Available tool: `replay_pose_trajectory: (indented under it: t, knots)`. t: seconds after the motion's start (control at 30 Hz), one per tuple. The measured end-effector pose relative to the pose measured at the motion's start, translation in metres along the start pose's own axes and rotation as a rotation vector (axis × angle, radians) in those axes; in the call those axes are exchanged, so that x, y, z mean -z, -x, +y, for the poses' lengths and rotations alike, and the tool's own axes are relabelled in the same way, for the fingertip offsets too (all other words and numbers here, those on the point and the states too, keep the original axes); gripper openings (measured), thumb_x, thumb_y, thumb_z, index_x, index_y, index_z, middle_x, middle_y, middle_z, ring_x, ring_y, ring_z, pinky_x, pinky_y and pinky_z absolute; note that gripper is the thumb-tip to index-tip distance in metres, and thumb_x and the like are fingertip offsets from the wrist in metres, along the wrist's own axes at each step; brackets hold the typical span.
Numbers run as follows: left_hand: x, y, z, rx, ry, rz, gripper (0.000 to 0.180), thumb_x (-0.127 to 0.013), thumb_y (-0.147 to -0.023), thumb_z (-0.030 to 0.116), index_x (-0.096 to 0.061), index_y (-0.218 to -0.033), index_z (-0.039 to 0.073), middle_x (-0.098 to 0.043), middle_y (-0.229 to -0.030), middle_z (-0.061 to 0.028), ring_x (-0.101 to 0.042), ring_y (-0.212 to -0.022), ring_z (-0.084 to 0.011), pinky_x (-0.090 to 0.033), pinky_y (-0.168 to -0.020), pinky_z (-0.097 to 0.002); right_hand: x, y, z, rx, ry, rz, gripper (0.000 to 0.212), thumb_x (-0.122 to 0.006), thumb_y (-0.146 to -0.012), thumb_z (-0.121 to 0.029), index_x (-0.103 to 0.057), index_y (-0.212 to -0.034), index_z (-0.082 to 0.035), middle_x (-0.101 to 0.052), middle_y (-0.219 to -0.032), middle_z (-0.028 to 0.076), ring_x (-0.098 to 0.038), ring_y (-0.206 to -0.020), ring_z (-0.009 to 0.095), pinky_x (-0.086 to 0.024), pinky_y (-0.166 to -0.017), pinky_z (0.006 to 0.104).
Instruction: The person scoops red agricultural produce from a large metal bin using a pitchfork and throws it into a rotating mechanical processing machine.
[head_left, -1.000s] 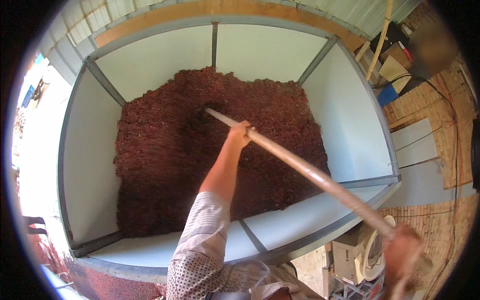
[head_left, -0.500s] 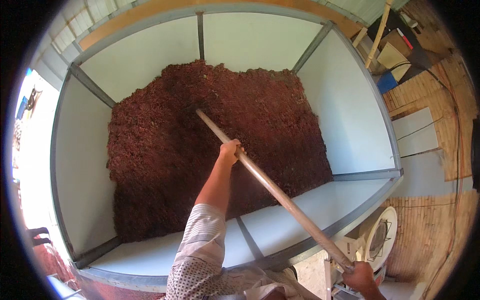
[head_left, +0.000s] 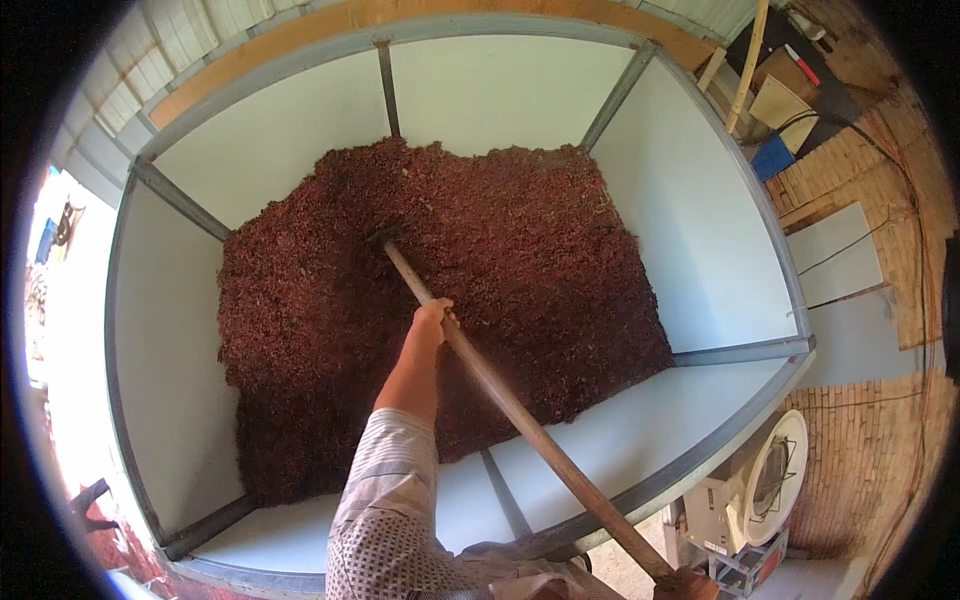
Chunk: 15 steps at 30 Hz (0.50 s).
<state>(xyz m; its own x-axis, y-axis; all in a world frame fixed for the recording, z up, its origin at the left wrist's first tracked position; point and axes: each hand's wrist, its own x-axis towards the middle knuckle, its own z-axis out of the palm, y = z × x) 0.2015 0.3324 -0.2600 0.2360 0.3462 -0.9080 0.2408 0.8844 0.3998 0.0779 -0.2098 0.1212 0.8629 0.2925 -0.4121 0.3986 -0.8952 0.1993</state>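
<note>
A long wooden tool handle point(head_left: 520, 415) runs slantwise from the lower right into a heap of small dark-red dried pieces point(head_left: 520, 250). Around its upper part my left hand point(head_left: 435, 315) is closed, the arm stretched out over the heap. My right hand point(head_left: 685, 585) grips the butt of the handle at the bottom edge of the picture, partly cut off. Just past the far end a bit of dark tool head point(head_left: 380, 237) shows; the rest is sunk in the heap, so its kind cannot be told.
A large bin with pale panels point(head_left: 710, 220) and a grey metal frame point(head_left: 690, 480) surrounds the heap. Outside its right corner stands a pale machine with a round, fan-like front point(head_left: 775, 475). A leaning pole point(head_left: 750, 70) and brick-patterned flooring point(head_left: 850, 460) lie farther right.
The handle and both hands have moved lower in the picture and a little left. The dark tool head now shows at the handle's far end. Both hands keep their grip.
</note>
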Motion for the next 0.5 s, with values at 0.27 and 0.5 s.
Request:
replay_pose_trajectory:
  t: [0.27, 0.5]
  knots:
    - [-0.004, 0.033, -0.001, -0.036, -0.010, -0.013, 0.017, -0.056, -0.081, 0.009, -0.049, -0.068, 0.003, -0.047, -0.055, -0.0085, -0.047, -0.047, -0.0217, -0.045, -0.047, -0.0368, -0.014, 0.007, 0.018, 0.012, 0.042, 0.173, 0.026, -0.058, -0.077, -0.026, -0.052, -0.057, -0.011, -0.052, -0.045, 0.012, -0.054, -0.040, 0.031, -0.044, -0.039, 0.0437]
    - [0.000, 0.063, -0.006, -0.076, 0.067, 0.001, 0.013, -0.057, -0.080, 0.008, -0.050, -0.071, 0.002, -0.047, -0.056, -0.0089, -0.045, -0.045, -0.0214, -0.043, -0.046, -0.0365, -0.031, 0.020, 0.055, -0.029, -0.004, 0.072, 0.026, -0.058, -0.076, -0.029, -0.053, -0.060, -0.010, -0.056, -0.051, 0.013, -0.056, -0.044, 0.034, -0.045, -0.041, 0.0456]
